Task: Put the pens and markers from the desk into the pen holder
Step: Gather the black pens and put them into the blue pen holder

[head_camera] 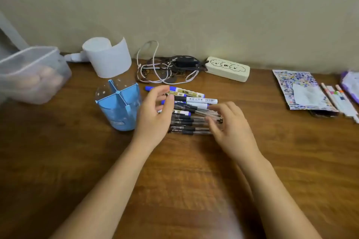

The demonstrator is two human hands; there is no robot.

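A blue and clear pen holder [118, 106] with dividers stands upright on the wooden desk [174, 170], left of centre. Right of it lies a pile of several blue markers [194, 97] and clear black-capped pens [192, 120], side by side. My left hand [155, 114] rests at the pile's left end, fingers curled apart around the pen caps. My right hand [231, 124] is at the pile's right end, fingers spread over the pen tips. Neither hand has lifted anything. The holder looks empty.
A toilet paper roll [108, 54] stands behind the holder. A clear plastic box [33, 73] sits at far left. Tangled cables [167, 68] and a cream case [227, 68] lie along the wall. A patterned pouch [299, 87] and thin markers [338, 101] lie at right.
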